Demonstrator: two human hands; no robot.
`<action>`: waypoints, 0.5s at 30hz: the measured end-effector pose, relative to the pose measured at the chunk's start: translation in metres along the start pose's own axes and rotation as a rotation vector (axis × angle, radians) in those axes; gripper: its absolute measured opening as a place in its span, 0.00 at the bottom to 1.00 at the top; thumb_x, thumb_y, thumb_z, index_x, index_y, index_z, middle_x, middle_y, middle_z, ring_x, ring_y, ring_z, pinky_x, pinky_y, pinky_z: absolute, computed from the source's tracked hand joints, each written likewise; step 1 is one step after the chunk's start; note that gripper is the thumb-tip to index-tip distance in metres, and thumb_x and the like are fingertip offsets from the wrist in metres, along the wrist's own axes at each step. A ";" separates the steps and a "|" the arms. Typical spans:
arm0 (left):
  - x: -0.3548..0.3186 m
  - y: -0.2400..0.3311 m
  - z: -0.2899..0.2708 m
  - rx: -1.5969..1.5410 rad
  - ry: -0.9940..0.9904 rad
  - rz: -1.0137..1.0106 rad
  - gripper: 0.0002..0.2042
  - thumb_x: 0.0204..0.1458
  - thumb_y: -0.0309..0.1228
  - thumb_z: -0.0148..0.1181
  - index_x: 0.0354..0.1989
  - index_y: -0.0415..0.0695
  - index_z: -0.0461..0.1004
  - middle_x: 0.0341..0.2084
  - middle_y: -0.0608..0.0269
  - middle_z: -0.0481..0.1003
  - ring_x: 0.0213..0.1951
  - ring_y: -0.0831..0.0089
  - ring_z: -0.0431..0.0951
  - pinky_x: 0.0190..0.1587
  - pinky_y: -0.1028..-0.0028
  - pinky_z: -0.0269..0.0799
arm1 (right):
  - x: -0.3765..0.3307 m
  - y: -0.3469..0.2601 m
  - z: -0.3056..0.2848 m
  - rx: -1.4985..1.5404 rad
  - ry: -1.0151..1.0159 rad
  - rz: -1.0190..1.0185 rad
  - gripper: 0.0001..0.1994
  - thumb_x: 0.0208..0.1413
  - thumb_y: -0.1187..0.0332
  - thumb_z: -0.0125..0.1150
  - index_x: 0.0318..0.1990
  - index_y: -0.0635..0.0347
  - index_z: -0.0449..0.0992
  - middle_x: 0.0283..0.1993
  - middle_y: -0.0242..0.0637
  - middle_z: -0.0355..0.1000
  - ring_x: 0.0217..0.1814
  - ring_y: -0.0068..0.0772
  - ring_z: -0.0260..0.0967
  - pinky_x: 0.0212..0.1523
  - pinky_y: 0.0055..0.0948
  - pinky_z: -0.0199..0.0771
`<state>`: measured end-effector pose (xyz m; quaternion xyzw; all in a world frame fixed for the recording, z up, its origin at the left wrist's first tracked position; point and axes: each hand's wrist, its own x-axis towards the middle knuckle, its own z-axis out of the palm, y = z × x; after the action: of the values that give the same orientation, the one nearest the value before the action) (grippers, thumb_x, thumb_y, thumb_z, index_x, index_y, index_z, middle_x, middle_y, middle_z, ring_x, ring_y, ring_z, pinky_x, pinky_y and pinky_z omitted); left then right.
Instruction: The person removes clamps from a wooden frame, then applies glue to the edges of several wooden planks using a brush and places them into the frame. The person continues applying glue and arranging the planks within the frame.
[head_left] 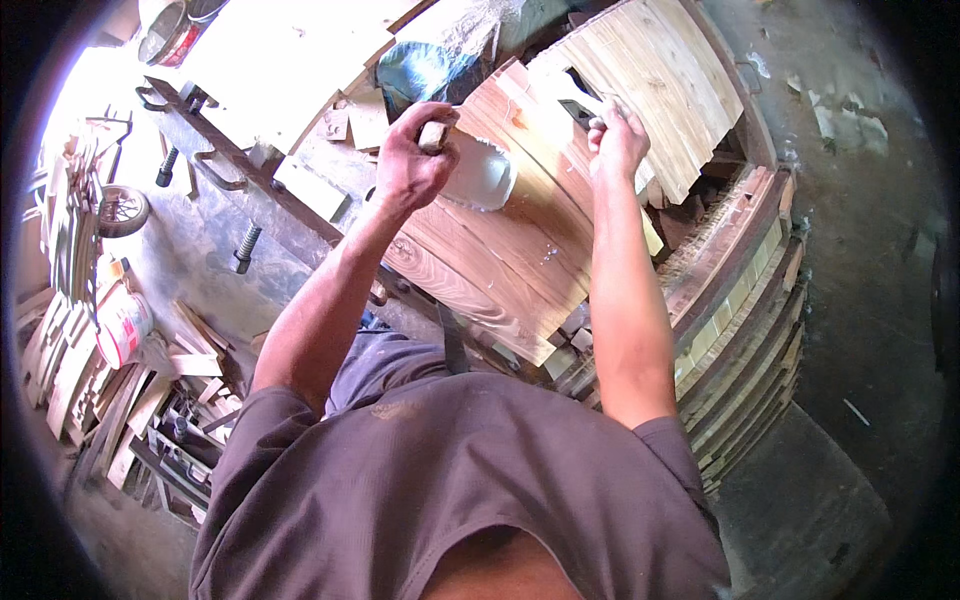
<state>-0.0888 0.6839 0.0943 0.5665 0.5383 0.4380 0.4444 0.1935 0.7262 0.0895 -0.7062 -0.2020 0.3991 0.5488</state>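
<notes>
My left hand (412,160) is closed around a pale wooden handle (433,137), its blunt end showing at the fist. Right beside that fist is a pale, round-cornered, tray-like piece (487,182) with white stuff on it; whether it joins the handle is hidden. My right hand (618,138), farther right, is closed on what looks like a putty knife, with a dark blade (577,108) and white smears near the fingers. Beneath both hands lie joined wooden boards (500,262) with visible grain and a few small white spots.
A paler slatted panel (655,85) lies beyond my right hand. Stacked curved wood (735,325) stands at the right. A clamp bar (240,165) with threaded screws runs along the left. Wood offcuts (75,385) and a white-and-red bucket (124,322) sit at far left.
</notes>
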 end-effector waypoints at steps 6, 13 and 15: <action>-0.020 0.001 -0.013 0.045 -0.107 0.006 0.39 0.45 0.33 0.72 0.68 0.40 0.63 0.62 0.49 0.70 0.63 0.57 0.70 0.66 0.62 0.65 | 0.008 0.025 -0.018 -0.517 0.159 -0.395 0.06 0.56 0.68 0.68 0.37 0.60 0.82 0.32 0.36 0.80 0.32 0.28 0.76 0.38 0.31 0.76; -0.077 -0.001 -0.059 0.387 -0.248 -0.053 0.40 0.51 0.39 0.71 0.71 0.41 0.59 0.65 0.41 0.64 0.66 0.46 0.64 0.70 0.54 0.58 | -0.036 0.023 -0.111 -0.655 0.278 -0.467 0.05 0.54 0.77 0.63 0.37 0.63 0.81 0.34 0.43 0.81 0.36 0.37 0.78 0.41 0.34 0.76; -0.097 -0.019 -0.067 0.456 -0.226 -0.023 0.32 0.53 0.33 0.67 0.66 0.37 0.66 0.61 0.40 0.68 0.64 0.45 0.65 0.68 0.55 0.60 | -0.050 0.017 -0.133 -0.697 0.328 -0.366 0.05 0.54 0.76 0.63 0.38 0.63 0.81 0.33 0.41 0.80 0.35 0.33 0.77 0.41 0.33 0.76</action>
<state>-0.1615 0.5893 0.0890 0.6913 0.5766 0.2339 0.3674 0.2648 0.6028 0.1014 -0.8563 -0.3567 0.0852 0.3637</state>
